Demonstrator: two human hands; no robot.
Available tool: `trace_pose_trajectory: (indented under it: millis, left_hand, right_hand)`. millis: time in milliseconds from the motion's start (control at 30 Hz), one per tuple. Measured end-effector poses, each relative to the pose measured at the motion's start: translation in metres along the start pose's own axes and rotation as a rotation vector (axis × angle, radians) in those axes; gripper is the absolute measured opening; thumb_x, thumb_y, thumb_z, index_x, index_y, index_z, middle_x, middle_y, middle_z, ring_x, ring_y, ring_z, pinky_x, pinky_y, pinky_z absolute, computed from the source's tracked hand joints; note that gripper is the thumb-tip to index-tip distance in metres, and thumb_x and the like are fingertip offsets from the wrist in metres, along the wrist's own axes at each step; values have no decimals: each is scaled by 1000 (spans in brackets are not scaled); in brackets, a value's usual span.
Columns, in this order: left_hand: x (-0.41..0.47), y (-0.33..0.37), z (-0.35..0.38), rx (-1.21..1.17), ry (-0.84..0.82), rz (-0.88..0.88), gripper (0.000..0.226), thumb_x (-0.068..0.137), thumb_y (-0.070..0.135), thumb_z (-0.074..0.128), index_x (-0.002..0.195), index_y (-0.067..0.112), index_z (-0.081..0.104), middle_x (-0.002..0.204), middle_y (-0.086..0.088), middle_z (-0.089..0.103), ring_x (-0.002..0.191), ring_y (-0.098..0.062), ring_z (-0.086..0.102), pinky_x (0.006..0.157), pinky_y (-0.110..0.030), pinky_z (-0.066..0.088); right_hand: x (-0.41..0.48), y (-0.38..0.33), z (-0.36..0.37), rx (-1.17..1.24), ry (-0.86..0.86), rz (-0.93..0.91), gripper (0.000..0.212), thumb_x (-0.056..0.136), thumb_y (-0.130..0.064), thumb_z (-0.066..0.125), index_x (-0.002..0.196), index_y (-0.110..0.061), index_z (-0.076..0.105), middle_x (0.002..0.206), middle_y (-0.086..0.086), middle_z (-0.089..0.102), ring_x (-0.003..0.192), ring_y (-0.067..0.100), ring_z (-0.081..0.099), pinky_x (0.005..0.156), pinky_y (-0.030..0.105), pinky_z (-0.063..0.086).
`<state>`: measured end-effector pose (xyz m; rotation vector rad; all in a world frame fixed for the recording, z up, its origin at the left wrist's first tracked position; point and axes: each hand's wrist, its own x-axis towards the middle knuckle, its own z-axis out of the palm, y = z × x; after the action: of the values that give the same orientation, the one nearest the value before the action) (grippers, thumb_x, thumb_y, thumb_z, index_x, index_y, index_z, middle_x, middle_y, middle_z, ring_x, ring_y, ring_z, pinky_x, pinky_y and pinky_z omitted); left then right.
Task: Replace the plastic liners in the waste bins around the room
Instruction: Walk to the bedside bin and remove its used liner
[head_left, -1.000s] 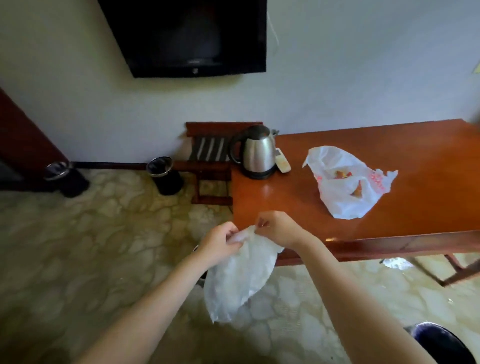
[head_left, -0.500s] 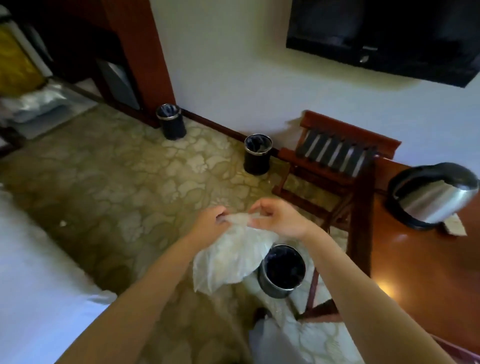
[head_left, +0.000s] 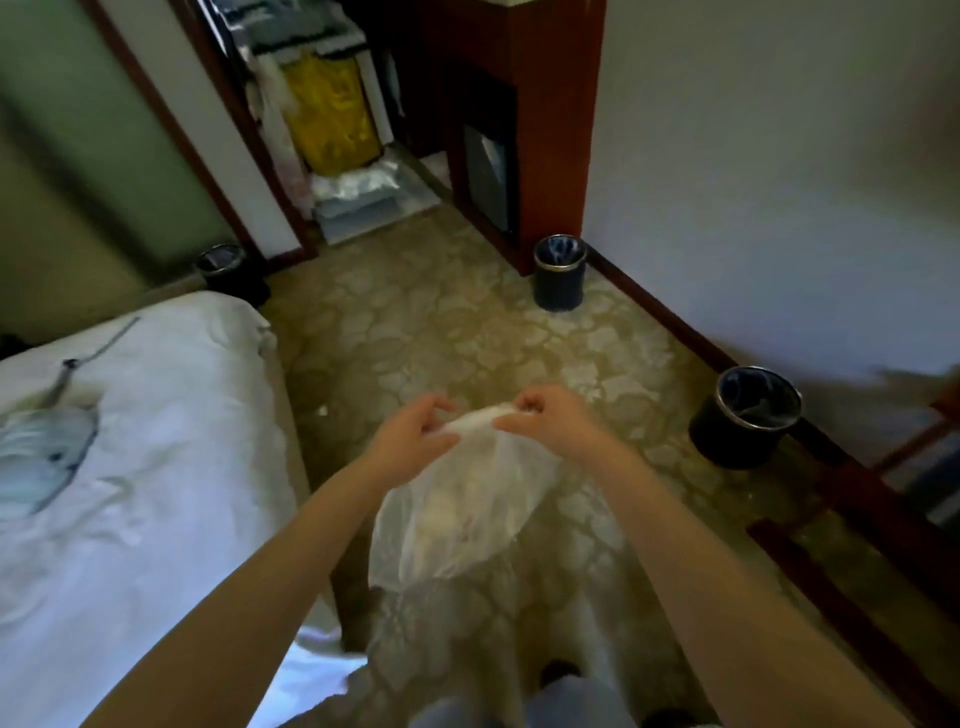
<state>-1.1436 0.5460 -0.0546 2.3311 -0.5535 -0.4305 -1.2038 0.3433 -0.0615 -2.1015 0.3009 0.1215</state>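
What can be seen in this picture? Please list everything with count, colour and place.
bag: 1, clear whitish, held up at centre
bins: 3, black, beside the cabinet, along the right wall, behind the bed corner
bed: 1, white cover, left
cabinet: 1, red-brown, top centre
sack: 1, yellow, in the doorway behind
floor: 1, beige patterned
left hand: 1, fingers pinch the bag's top edge
right hand: 1, fingers pinch the bag's top edge

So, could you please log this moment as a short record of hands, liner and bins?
left hand: pinches top edge of plastic liner
right hand: pinches the same edge
liner state: translucent, hanging from both hands above floor
waste bins: three, black; near bin by wall, middle bin at wooden cabinet, far bin beyond bed
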Motion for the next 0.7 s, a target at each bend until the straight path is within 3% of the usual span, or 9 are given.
trace_pose_trajectory:
  millis: [100,233,300,333,400,533,600,700]
  left_hand:
    - [41,-10,-26,-54,58,-37,28,87,18,68,111,26,55,84,3,59,75,-10,57,61,-13,42]
    - [111,-33,-56,-123,136,-83,17,87,14,67,103,18,64,92,-8,66,85,-21,63,78,-31,50]
    - [156,-50,-71,-171,156,-103,12,87,13,67,98,18,66,92,-8,67,86,-21,64,80,-32,51]
    - [182,-59,-80,-186,164,-103,10,88,13,66,96,18,67,91,-7,68,86,-21,64,80,-32,51]
    - [236,-77,-96,-208,189,-81,9,88,12,66,94,17,68,90,-6,69,85,-19,65,80,-29,50]
    - [344,-100,-140,-226,183,-36,9,88,8,64,95,11,69,86,2,65,77,-2,58,70,-7,42]
    - [395,-108,-165,-258,170,-20,10,88,7,63,96,9,68,87,0,65,78,-4,58,68,-6,42]
    - [468,-118,-197,-275,211,-33,9,89,8,62,96,11,68,89,2,64,83,-7,57,70,-7,41]
  right_hand:
    - [69,-16,2,-56,-9,-65,30,81,-41,74,77,-14,62,67,-2,51,64,14,49,61,30,36]
    - [163,-30,13,-91,-70,-87,31,83,-42,71,91,-12,67,71,-5,55,66,12,50,60,28,38]
    - [214,-35,17,-89,-108,-94,33,85,-40,70,106,-15,68,86,-3,63,76,13,56,68,28,44]
    - [240,-40,17,-82,-128,-95,38,85,-39,70,116,-17,66,91,-5,65,80,11,58,70,25,47]
    - [294,-51,15,-33,-172,-100,43,86,-33,71,126,-20,62,81,-14,57,70,0,53,61,13,44]
    - [404,-85,5,-45,-318,-58,52,81,-27,78,129,-15,61,89,-14,57,72,-4,51,57,4,39]
    - [458,-105,-2,-61,-320,-43,46,81,-28,77,123,-15,64,92,-10,61,73,-2,54,57,4,41]
    - [531,-128,-10,-71,-263,-42,28,83,-28,75,107,-15,69,76,-11,59,65,1,54,54,8,41]
